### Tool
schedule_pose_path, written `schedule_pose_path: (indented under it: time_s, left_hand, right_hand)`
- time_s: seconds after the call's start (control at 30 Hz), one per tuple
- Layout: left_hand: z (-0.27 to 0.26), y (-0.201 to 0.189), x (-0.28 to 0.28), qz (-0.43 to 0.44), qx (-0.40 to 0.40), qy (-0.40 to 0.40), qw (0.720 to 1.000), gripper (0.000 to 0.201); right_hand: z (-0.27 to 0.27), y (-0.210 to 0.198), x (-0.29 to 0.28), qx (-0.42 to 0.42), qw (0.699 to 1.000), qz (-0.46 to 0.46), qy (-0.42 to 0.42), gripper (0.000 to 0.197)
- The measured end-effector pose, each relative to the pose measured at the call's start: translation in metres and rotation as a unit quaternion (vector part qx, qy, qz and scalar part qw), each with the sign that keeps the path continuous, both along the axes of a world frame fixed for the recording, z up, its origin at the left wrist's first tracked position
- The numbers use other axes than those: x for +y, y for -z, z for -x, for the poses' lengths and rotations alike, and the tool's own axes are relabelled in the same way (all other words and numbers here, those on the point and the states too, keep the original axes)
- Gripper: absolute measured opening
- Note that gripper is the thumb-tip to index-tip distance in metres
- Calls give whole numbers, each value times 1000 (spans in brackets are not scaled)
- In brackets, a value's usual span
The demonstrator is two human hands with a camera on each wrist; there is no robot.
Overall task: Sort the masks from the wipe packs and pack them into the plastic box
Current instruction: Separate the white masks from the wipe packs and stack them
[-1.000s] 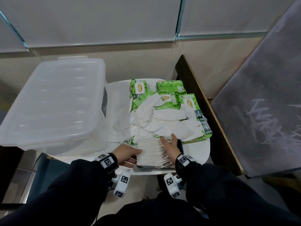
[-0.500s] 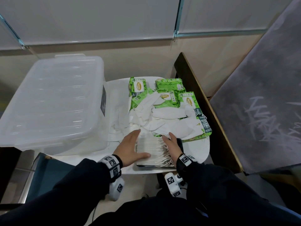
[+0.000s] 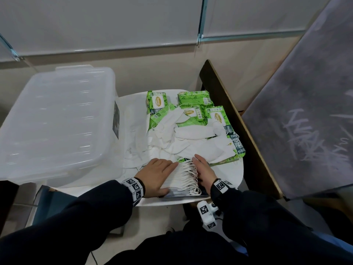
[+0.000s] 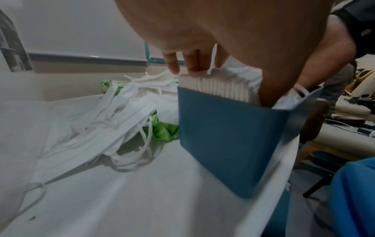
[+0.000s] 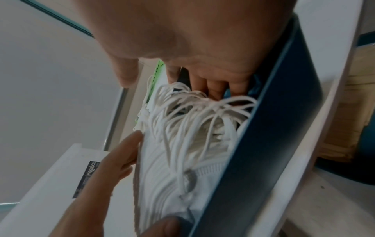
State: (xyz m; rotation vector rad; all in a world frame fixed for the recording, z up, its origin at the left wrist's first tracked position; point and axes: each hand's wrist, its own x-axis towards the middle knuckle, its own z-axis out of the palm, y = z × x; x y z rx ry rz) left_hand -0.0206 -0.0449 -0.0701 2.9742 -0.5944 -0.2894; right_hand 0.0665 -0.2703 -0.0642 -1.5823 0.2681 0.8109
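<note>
A stack of white masks (image 3: 181, 176) stands on edge in a small blue box (image 4: 229, 136) at the table's near edge. My left hand (image 3: 156, 173) lies flat over the stack's left half, its fingers (image 4: 190, 64) straight to the far end and its thumb dipping inside the near end. My right hand (image 3: 203, 169) lies along the right side, fingers (image 5: 215, 89) tucked between the ear loops (image 5: 202, 115) and the box wall (image 5: 274, 128). Loose masks (image 3: 187, 142) lie heaped over several green wipe packs (image 3: 157, 100). The big clear plastic box (image 3: 57, 121) stands at the left with its lid on.
The small white table (image 3: 227, 175) is crowded from its middle to its far edge. A dark wooden board (image 3: 229, 115) leans along its right side, with a grey panel (image 3: 305, 111) beyond. A blue seat (image 3: 55, 199) sits below the plastic box.
My left hand has slid from the stack's near left corner up and over its top. The right hand has stayed on the right side of the stack.
</note>
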Motion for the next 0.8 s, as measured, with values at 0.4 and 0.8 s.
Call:
schedule_pose_path:
  time_s: [0.4,0.8]
  left_hand:
    - [-13,-5,23,231,113,-244,935,98]
    - [-128,-15,41,127,81,-308,939,111]
  right_hand:
    - [-57,-37,-24,-83,982,128,-110,36]
    - [-131,-24,52,-305,797,272,-445,43]
